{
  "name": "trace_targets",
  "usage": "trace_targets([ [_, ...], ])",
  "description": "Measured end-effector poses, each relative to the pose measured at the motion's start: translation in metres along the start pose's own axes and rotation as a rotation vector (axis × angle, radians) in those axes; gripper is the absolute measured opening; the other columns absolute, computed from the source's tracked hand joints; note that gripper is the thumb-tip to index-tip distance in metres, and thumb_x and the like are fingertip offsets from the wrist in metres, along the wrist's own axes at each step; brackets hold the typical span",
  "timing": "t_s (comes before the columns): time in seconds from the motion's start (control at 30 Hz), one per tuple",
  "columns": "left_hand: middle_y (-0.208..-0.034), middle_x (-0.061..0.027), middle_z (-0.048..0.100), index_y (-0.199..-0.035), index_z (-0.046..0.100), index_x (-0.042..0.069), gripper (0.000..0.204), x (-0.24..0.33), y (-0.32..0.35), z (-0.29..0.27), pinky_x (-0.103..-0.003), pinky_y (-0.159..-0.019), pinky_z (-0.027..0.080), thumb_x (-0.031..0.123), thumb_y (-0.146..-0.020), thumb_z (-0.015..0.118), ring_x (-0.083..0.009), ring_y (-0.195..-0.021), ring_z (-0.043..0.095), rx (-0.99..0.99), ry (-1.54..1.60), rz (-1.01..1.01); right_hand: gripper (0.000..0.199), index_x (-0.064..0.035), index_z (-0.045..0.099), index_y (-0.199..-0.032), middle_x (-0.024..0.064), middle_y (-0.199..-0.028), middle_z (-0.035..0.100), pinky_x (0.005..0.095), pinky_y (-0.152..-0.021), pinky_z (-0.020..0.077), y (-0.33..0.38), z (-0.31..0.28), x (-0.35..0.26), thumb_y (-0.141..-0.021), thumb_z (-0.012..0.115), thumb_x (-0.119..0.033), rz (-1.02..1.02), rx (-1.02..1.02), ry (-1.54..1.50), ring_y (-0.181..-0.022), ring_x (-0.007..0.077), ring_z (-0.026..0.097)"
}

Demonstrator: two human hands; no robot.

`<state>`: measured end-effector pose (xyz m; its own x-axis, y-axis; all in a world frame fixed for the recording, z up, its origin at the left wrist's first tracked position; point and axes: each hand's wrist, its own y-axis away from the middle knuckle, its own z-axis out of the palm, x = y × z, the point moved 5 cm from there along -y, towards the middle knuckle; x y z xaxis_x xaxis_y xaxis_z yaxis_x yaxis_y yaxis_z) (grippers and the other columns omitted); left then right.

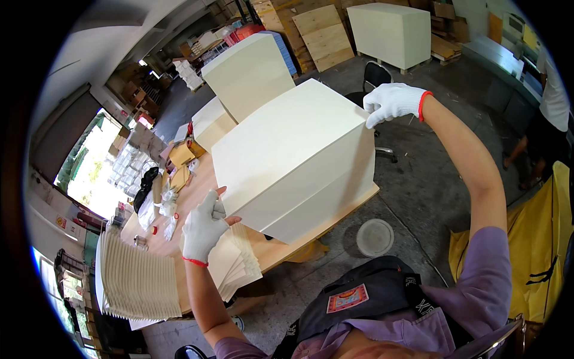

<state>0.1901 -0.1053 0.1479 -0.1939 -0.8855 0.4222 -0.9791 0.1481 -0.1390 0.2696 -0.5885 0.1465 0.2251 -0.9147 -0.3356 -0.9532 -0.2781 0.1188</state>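
Observation:
A tall stack of cream-white paper sheets [287,137] stands on a wooden table in front of me, its upper block slightly offset over the lower part. My right hand [394,103], in a white knitted glove with a red cuff, has its fingers curled at the far right top corner of the stack. My left hand [204,230], gloved alike but with bare thumb and forefinger tips, is at the stack's near left corner, thumb and forefinger apart. Beside it lies a fanned pile of cream sheets [230,263]. Further left stands a thick, wavy-edged stack of sheets [137,278].
The wooden table [191,191] holds plastic bags and small packets on its left. More white stacks [251,75] stand behind. A black chair [378,75], a round pale lid or bucket [375,237] and a yellow cloth bag [508,239] are on the floor. A person stands far right.

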Motion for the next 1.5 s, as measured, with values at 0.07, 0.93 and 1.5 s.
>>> trace_targets([
  [0.07, -0.074, -0.0006, 0.064, -0.138, 0.066, 0.009, 0.069, -0.003, -0.001, 0.002, -0.03, -0.066, 0.049, 0.014, -0.074, 0.094, -0.0121, -0.064, 0.059, 0.008, -0.033, 0.006, 0.042, -0.0051, 0.069, -0.09, 0.0062, -0.079, 0.071, 0.0358, -0.066, 0.0503, -0.002, -0.001, -0.001, -0.085, 0.083, -0.044, -0.024, -0.008, 0.007, -0.069, 0.0197, 0.066],
  [0.93, -0.11, -0.0113, 0.069, -0.114, 0.078, 0.01, 0.022, 0.205, -0.173, 0.123, -0.038, -0.091, 0.053, 0.021, -0.098, 0.069, -0.0243, -0.098, 0.068, -0.262, 0.096, 0.422, 0.063, -0.0076, 0.067, -0.09, 0.0162, -0.078, 0.07, 0.0478, -0.067, 0.053, 0.009, 0.01, -0.013, -0.1, 0.053, -0.068, -0.157, 0.665, 0.158, -0.076, 0.0372, 0.07],
  [1.5, -0.129, -0.0091, 0.073, -0.132, 0.068, 0.003, 0.031, 0.203, -0.163, 0.132, -0.032, -0.098, 0.052, 0.011, -0.102, 0.064, -0.0216, -0.124, 0.066, -0.295, 0.498, 0.527, 0.056, -0.003, 0.057, -0.094, 0.0174, -0.081, 0.063, 0.0432, -0.074, 0.0478, -0.003, 0.048, -0.011, -0.108, 0.048, -0.056, 0.027, 0.778, -0.758, -0.077, 0.0338, 0.066],
])
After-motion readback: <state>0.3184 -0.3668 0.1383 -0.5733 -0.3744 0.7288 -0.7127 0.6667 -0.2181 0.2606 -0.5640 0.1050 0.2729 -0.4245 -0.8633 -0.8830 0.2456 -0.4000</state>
